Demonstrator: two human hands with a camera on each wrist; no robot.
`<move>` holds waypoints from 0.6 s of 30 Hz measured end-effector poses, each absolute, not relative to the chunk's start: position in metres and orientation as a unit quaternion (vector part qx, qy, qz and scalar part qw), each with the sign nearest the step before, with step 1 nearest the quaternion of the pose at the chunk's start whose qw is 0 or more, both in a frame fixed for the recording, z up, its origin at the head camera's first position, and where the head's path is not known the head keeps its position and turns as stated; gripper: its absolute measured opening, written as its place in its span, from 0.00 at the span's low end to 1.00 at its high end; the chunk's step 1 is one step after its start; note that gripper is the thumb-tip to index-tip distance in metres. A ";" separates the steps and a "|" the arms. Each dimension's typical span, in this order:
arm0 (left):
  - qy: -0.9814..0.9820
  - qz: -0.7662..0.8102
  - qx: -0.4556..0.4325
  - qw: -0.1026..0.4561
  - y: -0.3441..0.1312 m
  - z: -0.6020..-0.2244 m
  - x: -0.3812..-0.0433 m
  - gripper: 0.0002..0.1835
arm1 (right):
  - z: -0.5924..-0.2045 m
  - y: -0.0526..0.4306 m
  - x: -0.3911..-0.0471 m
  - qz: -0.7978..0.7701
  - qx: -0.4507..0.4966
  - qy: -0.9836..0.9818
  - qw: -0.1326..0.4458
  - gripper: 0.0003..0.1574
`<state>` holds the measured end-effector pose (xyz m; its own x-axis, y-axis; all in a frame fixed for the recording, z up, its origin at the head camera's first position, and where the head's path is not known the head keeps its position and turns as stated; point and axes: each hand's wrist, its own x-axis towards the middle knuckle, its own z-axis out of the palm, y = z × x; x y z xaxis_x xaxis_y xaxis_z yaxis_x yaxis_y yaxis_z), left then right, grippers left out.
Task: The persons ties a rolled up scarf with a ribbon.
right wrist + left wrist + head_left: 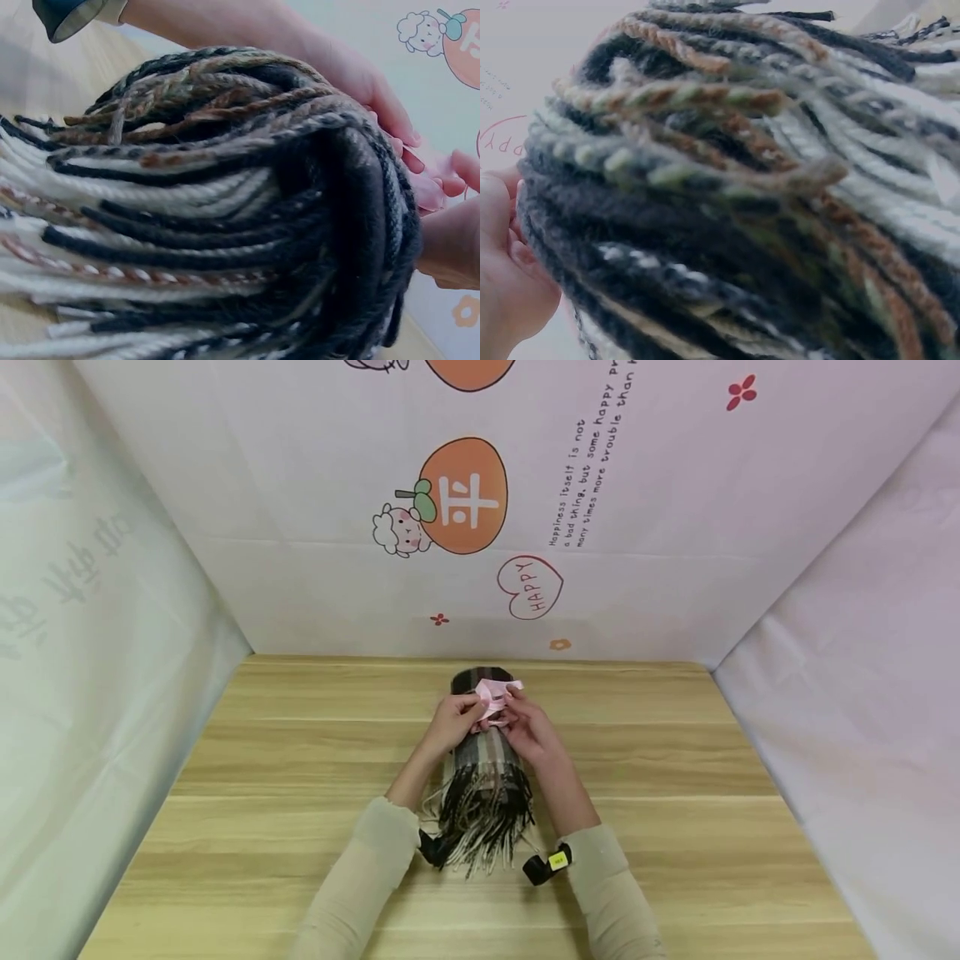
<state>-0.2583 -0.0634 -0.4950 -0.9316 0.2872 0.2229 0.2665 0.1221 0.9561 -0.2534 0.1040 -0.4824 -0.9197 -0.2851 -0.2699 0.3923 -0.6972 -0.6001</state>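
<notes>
A rolled plaid scarf [489, 750] in black, grey and cream lies lengthwise on the table, its twisted fringe [483, 818] spread toward the person. Across its far part sits a pink ribbon [492, 692], folded and looped on top. From the left, the left hand [452, 724] pinches the ribbon between thumb and fingers. My right hand [531, 727] pinches the ribbon's other side, close to the left. In the left wrist view, fringe [667, 180] hides most of the left hand [514, 270]. Behind the fringe [225, 217], the right wrist view shows both hands meeting at the pink ribbon [429, 191].
The scarf rests on a light wood-grain table [300, 827]. A white printed backdrop [337, 593] stands along the far edge, with white sheets on both sides. Black wrist cameras [536, 869] sit near the fringe.
</notes>
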 end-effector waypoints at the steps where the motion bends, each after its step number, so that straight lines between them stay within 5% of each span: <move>1: 0.750 0.634 0.189 0.005 -0.063 -0.495 -0.259 0.19 | -0.483 0.104 -0.253 -0.920 0.079 0.340 0.177 0.11; 18: 0.737 0.651 0.181 0.020 -0.065 -0.492 -0.255 0.17 | -0.474 0.108 -0.250 -0.889 0.118 0.395 0.198 0.15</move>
<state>-0.2550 -0.0647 -0.4919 -0.9334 0.2930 0.2074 0.2420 0.0870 0.9664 -0.2504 0.1081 -0.4743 -0.8938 -0.2580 -0.3669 0.4452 -0.6092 -0.6562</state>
